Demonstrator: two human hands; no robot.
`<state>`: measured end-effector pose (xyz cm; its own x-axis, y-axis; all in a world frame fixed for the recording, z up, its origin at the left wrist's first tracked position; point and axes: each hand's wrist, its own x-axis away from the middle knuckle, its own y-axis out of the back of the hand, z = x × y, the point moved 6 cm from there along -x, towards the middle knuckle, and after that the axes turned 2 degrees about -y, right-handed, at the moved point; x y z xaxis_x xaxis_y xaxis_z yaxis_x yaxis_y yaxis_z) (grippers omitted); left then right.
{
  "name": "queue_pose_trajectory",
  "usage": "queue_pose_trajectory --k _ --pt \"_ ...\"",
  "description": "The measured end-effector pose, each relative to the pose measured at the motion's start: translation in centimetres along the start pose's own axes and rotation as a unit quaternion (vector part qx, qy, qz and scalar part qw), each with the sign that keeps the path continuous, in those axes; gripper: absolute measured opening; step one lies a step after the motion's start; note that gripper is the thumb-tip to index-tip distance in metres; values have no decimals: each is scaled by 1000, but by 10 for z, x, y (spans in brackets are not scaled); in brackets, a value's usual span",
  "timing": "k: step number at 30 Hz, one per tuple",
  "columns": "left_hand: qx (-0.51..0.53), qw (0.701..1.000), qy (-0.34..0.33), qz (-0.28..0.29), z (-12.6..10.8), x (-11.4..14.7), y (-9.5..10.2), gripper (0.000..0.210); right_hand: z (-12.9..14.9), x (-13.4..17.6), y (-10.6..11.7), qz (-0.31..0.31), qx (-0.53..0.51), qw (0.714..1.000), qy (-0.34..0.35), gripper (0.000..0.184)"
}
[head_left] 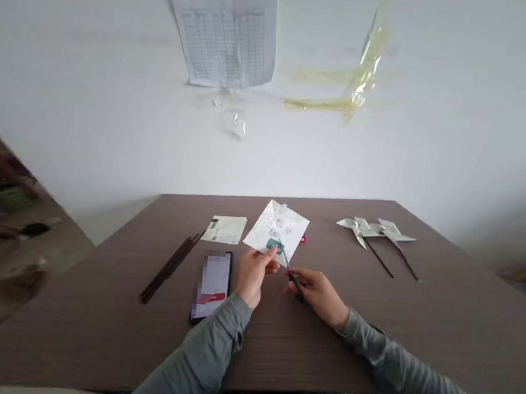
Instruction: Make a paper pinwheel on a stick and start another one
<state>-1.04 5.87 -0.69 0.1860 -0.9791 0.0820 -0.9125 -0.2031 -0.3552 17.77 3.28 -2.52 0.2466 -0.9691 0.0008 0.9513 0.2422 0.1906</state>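
My left hand (pixel 254 274) pinches the lower edge of a square sheet of printed paper (pixel 294 224), which is held tilted above the table with a corner pointing up. In my right hand (pixel 321 294) is a pair of scissors (pixel 296 286). Its blades reach up to the paper's lower right part, close to the left fingertips. Whether the blades are through the paper I cannot tell. Small red and blue bits of something mostly hidden show behind the sheet.
Left of my hands lie a stack of paper squares (pixel 225 229), a bundle of thin dark sticks (pixel 170 268) and a phone (pixel 212 286). Two paper pinwheels (pixel 363 229) on dark sticks rest at the right of the brown table (pixel 415 334). A white wall (pixel 114 132) stands behind.
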Motion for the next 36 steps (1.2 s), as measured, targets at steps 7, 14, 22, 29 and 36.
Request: queue_pose_trajectory --k 7,14,22,29,36 --pt "-4 1000 0 -7 -1 -1 2 47 2 1 0 -4 -15 1000 13 57" --pt "9 1000 9 -15 -1 -2 4 39 1 1 -2 -11 -32 999 7 62" --pt "22 999 -1 -37 -3 -7 11 43 -3 2 3 0 16 999 48 48" --pt "2 1000 -2 -27 0 -10 15 46 -20 -9 44 -108 211 962 138 36" --pt "-39 999 2 -11 1 -12 17 44 -28 -25 82 -289 203 921 162 54"
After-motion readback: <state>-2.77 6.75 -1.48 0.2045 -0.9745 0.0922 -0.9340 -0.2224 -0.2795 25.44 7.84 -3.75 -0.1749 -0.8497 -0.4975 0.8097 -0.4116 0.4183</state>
